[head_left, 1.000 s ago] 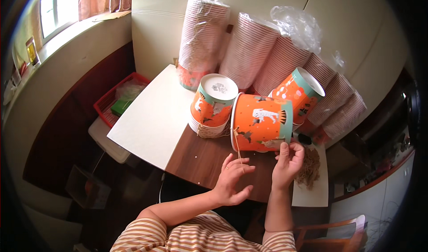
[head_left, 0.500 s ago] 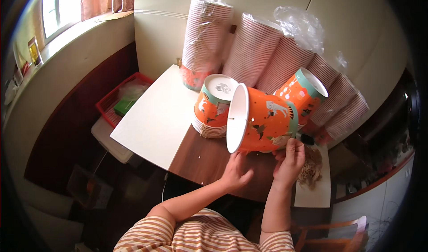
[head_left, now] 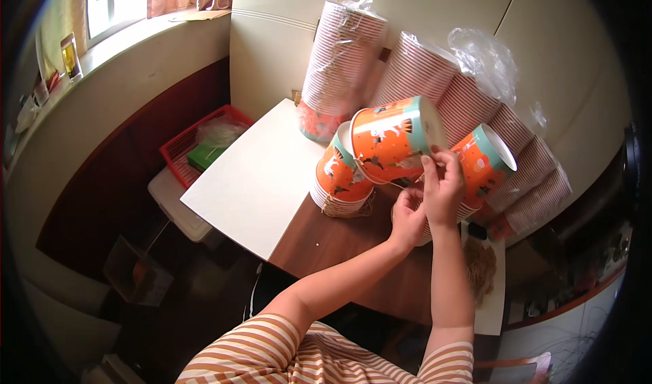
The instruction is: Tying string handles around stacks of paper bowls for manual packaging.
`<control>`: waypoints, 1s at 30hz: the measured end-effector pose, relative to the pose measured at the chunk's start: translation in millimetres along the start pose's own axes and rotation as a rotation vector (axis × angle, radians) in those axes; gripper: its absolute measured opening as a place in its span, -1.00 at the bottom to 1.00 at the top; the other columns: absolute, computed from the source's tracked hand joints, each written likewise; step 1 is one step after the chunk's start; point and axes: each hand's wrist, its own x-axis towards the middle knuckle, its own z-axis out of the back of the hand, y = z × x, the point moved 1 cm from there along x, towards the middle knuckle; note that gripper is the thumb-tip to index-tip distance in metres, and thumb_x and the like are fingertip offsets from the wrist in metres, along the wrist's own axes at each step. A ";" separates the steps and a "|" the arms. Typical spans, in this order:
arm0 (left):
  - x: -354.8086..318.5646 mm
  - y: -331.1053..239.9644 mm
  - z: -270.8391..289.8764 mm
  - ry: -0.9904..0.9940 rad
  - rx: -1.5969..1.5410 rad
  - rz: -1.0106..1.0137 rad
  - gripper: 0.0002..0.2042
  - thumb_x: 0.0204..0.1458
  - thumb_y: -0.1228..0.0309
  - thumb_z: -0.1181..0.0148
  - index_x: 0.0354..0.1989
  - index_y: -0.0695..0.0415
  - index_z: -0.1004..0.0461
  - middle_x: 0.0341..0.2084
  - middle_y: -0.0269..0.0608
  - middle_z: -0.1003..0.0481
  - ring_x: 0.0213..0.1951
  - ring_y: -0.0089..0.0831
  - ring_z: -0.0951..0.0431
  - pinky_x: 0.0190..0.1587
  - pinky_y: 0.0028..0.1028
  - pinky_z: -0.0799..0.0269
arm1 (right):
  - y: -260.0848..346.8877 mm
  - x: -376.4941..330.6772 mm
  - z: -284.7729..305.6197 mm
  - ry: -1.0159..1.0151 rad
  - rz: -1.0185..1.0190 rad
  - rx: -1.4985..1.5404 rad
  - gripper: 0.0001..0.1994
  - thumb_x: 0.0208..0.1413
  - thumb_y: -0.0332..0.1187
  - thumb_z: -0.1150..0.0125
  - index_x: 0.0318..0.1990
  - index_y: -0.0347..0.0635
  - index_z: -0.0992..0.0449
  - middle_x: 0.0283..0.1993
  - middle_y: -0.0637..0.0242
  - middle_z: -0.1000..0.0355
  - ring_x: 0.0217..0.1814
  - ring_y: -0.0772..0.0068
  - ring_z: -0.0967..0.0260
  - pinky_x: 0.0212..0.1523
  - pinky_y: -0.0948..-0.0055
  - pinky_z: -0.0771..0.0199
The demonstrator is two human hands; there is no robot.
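Observation:
I hold an orange paper bucket (head_left: 390, 139) with a teal rim up over the table, tilted on its side. My right hand (head_left: 443, 190) grips its rim at the lower right, fingers curled over the edge. My left hand (head_left: 407, 217) is just below it, pinching a thin string handle under the bucket. Behind the bucket a short stack of the same orange buckets (head_left: 337, 180) stands on the brown table (head_left: 326, 238). Another stack (head_left: 483, 166) leans to the right of my hands.
Tall stacks of pink-striped paper buckets (head_left: 343, 58) in clear plastic lean against the wall behind. A white board (head_left: 251, 180) covers the table's left part. A red basket (head_left: 197, 146) sits on a white box at the left. A tangle of brown string (head_left: 481, 268) lies at the right.
The orange bucket has been lifted and turned, its open mouth swinging from the left round toward the right. Both hands rose with it and closed in on its rim.

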 end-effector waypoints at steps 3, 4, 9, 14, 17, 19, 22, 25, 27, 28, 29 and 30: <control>7.5 -1.3 4.9 -0.082 -0.037 0.006 -0.83 0.08 0.45 -0.17 -0.26 0.23 -0.33 -0.39 -0.33 -0.41 -0.34 -0.64 -0.37 -0.25 -0.63 -0.32 | -6.7 13.6 -18.7 0.064 0.166 -0.100 -0.80 0.08 -0.35 -0.23 -0.32 -0.30 -0.39 -0.17 0.13 -0.48 -0.31 0.30 -0.43 -0.35 0.42 -0.44; 7.1 -1.3 8.5 -0.094 -0.071 0.068 -0.84 0.07 0.46 -0.16 -0.26 0.23 -0.33 -0.39 -0.33 -0.41 -0.34 -0.64 -0.37 -0.25 -0.63 -0.32 | -10.3 16.1 -24.3 0.092 0.212 -0.094 -0.79 0.07 -0.34 -0.23 -0.32 -0.29 -0.38 -0.16 0.12 -0.48 -0.32 0.25 -0.43 -0.36 0.41 -0.43; 7.8 6.2 25.7 -0.159 -0.038 0.051 -0.85 0.03 0.53 -0.14 -0.26 0.25 -0.33 -0.38 -0.31 -0.41 -0.32 -0.62 -0.39 -0.23 -0.62 -0.33 | -18.5 21.2 -43.2 0.229 0.195 -0.021 -0.81 0.07 -0.36 -0.23 -0.31 -0.28 -0.37 -0.18 0.11 -0.48 -0.31 0.24 -0.44 -0.37 0.42 -0.42; 6.8 16.0 35.9 -0.220 -0.057 0.045 -0.84 -0.02 0.58 -0.11 -0.25 0.26 -0.35 -0.38 -0.31 -0.42 -0.31 -0.61 -0.39 -0.20 -0.60 -0.34 | -25.8 18.7 -52.4 0.289 0.203 -0.003 -0.82 0.06 -0.39 -0.23 -0.31 -0.27 -0.37 -0.17 0.10 -0.48 -0.32 0.21 -0.44 -0.37 0.40 -0.42; 7.4 24.0 45.2 -0.244 0.033 0.071 -0.83 -0.03 0.57 -0.12 -0.25 0.27 -0.36 -0.36 -0.30 -0.43 -0.31 -0.60 -0.39 -0.19 -0.60 -0.34 | -20.3 17.0 -58.0 0.343 0.224 0.003 -0.82 0.04 -0.41 -0.24 -0.30 -0.27 -0.37 -0.16 0.09 -0.48 -0.30 0.14 -0.45 -0.35 0.36 -0.43; 5.7 28.0 51.8 -0.249 0.037 0.115 -0.81 -0.05 0.56 -0.15 -0.24 0.28 -0.37 -0.34 -0.29 -0.44 -0.29 -0.60 -0.40 -0.18 -0.59 -0.35 | -21.2 13.6 -60.3 0.376 0.199 -0.005 -0.81 0.03 -0.40 -0.25 -0.29 -0.27 -0.37 -0.18 0.08 -0.47 -0.27 0.07 -0.45 -0.33 0.32 -0.45; 3.1 33.4 58.5 -0.265 0.041 0.143 -0.79 -0.05 0.54 -0.17 -0.22 0.28 -0.38 -0.31 -0.27 -0.45 -0.28 -0.60 -0.41 -0.18 -0.59 -0.36 | -20.7 10.5 -62.5 0.392 0.201 0.002 -0.79 0.02 -0.40 -0.25 -0.29 -0.27 -0.36 -0.20 0.07 -0.46 -0.26 0.00 -0.45 -0.31 0.26 -0.46; 3.3 44.9 71.9 -0.280 0.064 0.126 -0.77 -0.05 0.53 -0.17 -0.21 0.29 -0.38 -0.30 -0.27 -0.45 -0.28 -0.60 -0.41 -0.19 -0.59 -0.35 | -19.9 8.5 -68.4 0.400 0.186 0.013 -0.81 0.02 -0.42 -0.25 -0.30 -0.28 -0.36 -0.17 0.09 -0.47 -0.26 0.06 -0.45 -0.33 0.29 -0.43; 2.3 49.8 73.8 -0.275 0.083 0.136 -0.76 -0.06 0.52 -0.18 -0.19 0.29 -0.39 -0.30 -0.27 -0.46 -0.28 -0.60 -0.41 -0.20 -0.59 -0.36 | -24.0 6.1 -70.1 0.435 0.164 -0.015 -0.80 0.01 -0.42 -0.25 -0.28 -0.28 -0.37 -0.18 0.10 -0.47 -0.26 0.05 -0.45 -0.30 0.28 -0.44; 1.7 52.2 74.8 -0.279 0.093 0.145 -0.75 -0.06 0.52 -0.18 -0.18 0.30 -0.39 -0.30 -0.27 -0.46 -0.29 -0.60 -0.41 -0.20 -0.59 -0.36 | -24.9 5.2 -70.4 0.436 0.163 -0.017 -0.80 0.01 -0.42 -0.25 -0.28 -0.28 -0.37 -0.18 0.10 -0.47 -0.26 0.05 -0.45 -0.30 0.28 -0.44; 0.9 53.0 75.9 -0.285 0.104 0.154 -0.73 -0.06 0.51 -0.18 -0.16 0.30 -0.39 -0.30 -0.27 -0.46 -0.29 -0.60 -0.41 -0.20 -0.59 -0.36 | -25.4 3.7 -71.2 0.439 0.168 -0.014 -0.80 0.01 -0.42 -0.25 -0.28 -0.28 -0.37 -0.18 0.09 -0.47 -0.24 0.04 -0.45 -0.28 0.28 -0.44; 0.2 53.8 76.9 -0.286 0.104 0.154 -0.73 -0.06 0.51 -0.18 -0.16 0.30 -0.39 -0.30 -0.27 -0.46 -0.29 -0.60 -0.41 -0.20 -0.59 -0.36 | -25.9 2.6 -71.7 0.443 0.172 -0.012 -0.80 0.01 -0.42 -0.25 -0.28 -0.28 -0.37 -0.18 0.08 -0.46 -0.23 0.03 -0.44 -0.26 0.27 -0.44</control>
